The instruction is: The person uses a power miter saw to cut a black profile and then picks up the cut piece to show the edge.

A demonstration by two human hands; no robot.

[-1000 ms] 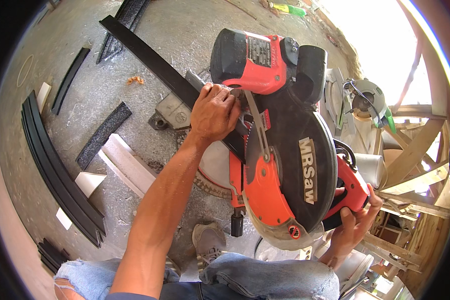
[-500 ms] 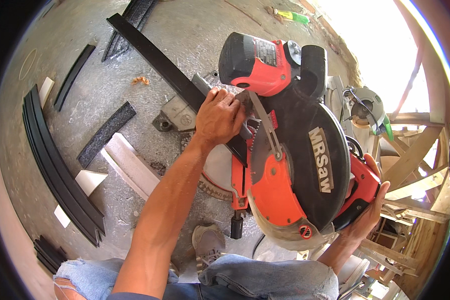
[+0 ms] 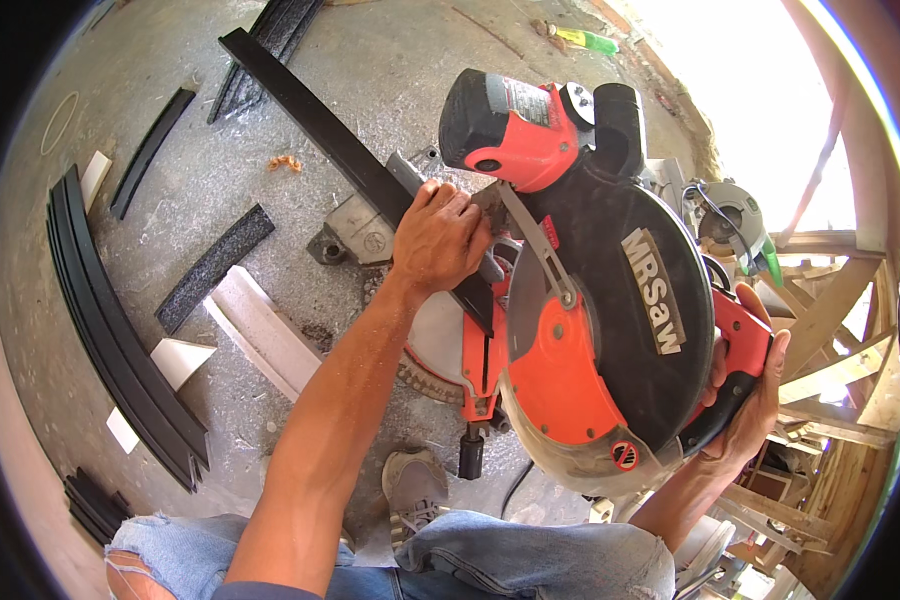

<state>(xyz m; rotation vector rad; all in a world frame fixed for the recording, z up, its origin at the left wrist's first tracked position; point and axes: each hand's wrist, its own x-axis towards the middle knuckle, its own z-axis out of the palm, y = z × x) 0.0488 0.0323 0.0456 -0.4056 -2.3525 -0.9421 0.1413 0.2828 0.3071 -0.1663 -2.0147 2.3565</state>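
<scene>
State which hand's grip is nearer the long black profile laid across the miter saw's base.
Left. The left hand's grip lies over the black profile; the right hand's grip is off to the right, around the red-and-black saw handle.

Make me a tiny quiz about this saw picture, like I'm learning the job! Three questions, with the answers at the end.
1. True or false: the left hand is on the long black strip at the saw.
2. Which hand grips the saw's handle?
3. What colour is the bundle of strips on the floor at far left? A) yellow B) black C) green

Key: 1. True. 2. The right hand. 3. B.
</scene>
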